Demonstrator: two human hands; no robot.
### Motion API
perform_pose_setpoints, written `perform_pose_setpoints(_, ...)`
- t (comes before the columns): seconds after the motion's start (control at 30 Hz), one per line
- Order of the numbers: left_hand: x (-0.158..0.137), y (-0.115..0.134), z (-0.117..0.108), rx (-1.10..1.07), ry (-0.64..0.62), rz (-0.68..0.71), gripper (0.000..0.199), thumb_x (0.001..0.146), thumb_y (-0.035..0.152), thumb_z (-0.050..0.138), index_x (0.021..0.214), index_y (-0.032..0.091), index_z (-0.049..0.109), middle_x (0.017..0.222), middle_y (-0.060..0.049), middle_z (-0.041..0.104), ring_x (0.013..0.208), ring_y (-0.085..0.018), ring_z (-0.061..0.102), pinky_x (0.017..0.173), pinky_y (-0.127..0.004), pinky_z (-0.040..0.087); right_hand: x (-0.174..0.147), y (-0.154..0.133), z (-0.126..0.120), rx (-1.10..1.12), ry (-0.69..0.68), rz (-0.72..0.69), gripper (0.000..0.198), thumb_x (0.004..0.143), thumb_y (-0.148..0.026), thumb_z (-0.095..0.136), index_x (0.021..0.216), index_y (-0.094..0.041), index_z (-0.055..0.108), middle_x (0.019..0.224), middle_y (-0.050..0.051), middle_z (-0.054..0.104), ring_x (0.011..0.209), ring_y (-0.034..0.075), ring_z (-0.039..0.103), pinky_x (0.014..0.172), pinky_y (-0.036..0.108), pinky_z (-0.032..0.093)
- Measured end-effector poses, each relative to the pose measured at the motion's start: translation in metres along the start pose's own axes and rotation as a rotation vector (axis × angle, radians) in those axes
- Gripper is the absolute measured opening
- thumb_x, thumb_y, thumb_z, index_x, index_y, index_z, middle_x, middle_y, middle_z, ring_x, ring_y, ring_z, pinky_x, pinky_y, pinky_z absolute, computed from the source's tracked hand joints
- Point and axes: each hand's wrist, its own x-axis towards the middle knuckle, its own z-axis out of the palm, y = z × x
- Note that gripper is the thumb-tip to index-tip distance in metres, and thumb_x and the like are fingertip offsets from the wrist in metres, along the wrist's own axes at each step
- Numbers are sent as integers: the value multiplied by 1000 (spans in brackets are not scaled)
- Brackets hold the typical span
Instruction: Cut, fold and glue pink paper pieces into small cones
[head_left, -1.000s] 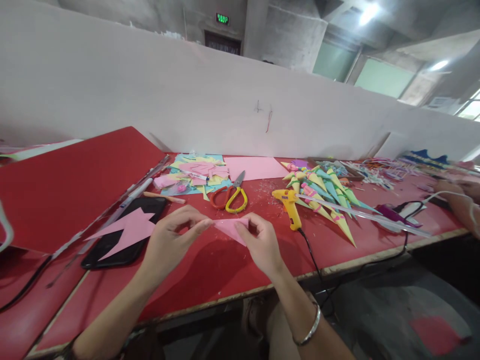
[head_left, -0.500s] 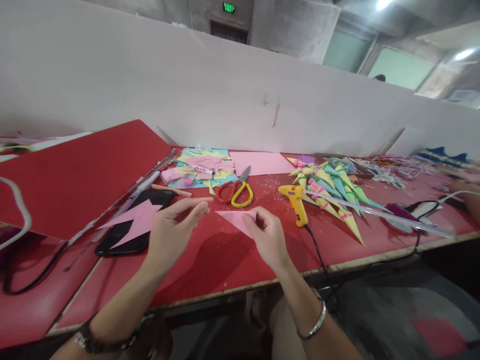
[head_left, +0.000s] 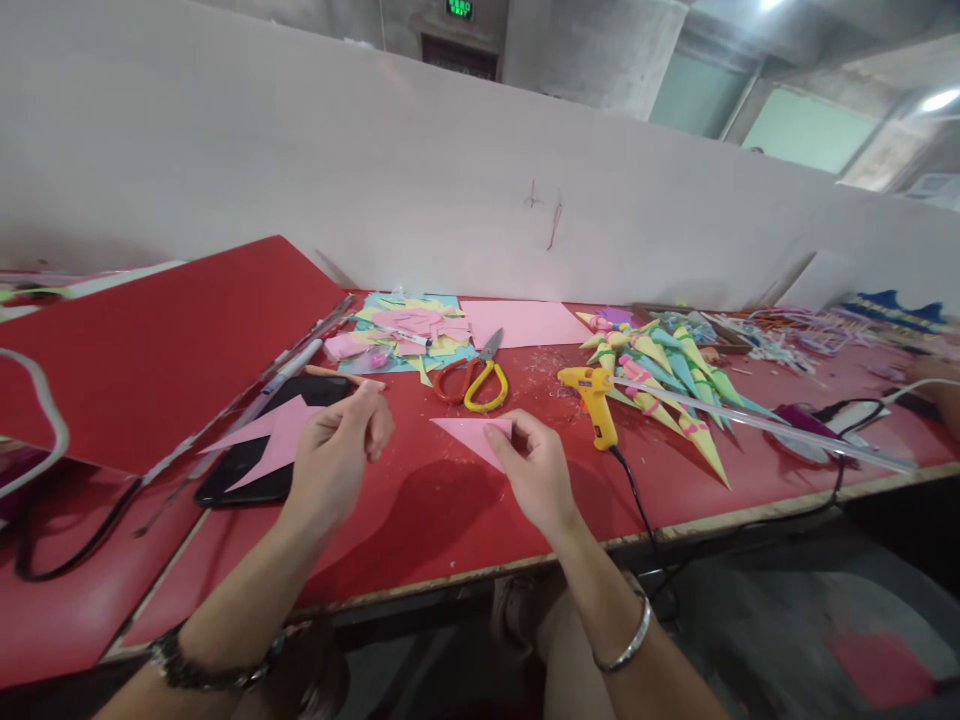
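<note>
While the right grip [head_left: 536, 465] pinches a pink triangle [head_left: 469, 435] jutting leftward from it (cut, it seems, but as yet flat), the left grip [head_left: 339, 445] sits curled, contents impossible to tell, and finished-looking cones [head_left: 702, 446] lie right of both.

The person has two hands: one left hand [head_left: 337, 455] and one right hand [head_left: 536, 465]. There is one small pink paper triangle [head_left: 474, 438], one pink paper with points cut in it [head_left: 286, 438] and one big pink sheet [head_left: 521, 323]. There is one pair of scissors [head_left: 481, 366], with two handles, one red and one yellow. There is one yellow glue gun [head_left: 594, 397] and one long clear stick [head_left: 750, 421]. One silver bangle [head_left: 630, 648] and one dark bracelet [head_left: 214, 676] make two things on the wrists. There are lots of paper cones [head_left: 701, 440] and paper scraps [head_left: 420, 328], too jumbled to count.
</note>
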Motion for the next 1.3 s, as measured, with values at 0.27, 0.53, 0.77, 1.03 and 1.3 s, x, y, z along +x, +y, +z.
perform_pose_setpoints(0.27,-8,10,6,89,-6,53,12,77,26,50,68,20,50,50,7,39,41,-7,34,40,-20,27,0,-1,2,-27,-10,-13,17,78,-29,51,67,-17,52,59,-3,48,59,12,45,57,22,35)
perform_pose_setpoints(0.53,-8,6,4,216,-43,-8,35,79,37,44,50,18,51,41,4,37,39,-8,35,38,-21,27,-1,0,2,-22,4,-30,18,77,-31,52,67,-17,54,60,-3,50,59,12,46,57,22,37)
perform_pose_setpoints(0.77,-6,6,7,241,-220,-46,18,75,32,48,64,18,50,58,4,45,49,-8,40,45,-20,33,-2,-1,2,-37,40,-50,17,79,-30,50,71,-17,55,63,-1,53,61,13,48,58,23,38)
perform_pose_setpoints(1.03,-8,2,12,241,-319,-74,23,73,37,54,84,18,51,73,3,51,56,-10,46,52,-21,38,-3,-4,3,-13,17,-82,16,79,-28,51,69,-16,56,61,-2,52,59,11,47,57,22,37)
perform_pose_setpoints(1.3,-8,10,13,325,-359,-38,22,73,36,54,62,17,54,56,4,53,52,-10,45,50,-20,35,-6,-4,8,-29,-50,-123,19,80,-30,51,67,-17,55,60,-3,49,58,10,45,57,21,37)
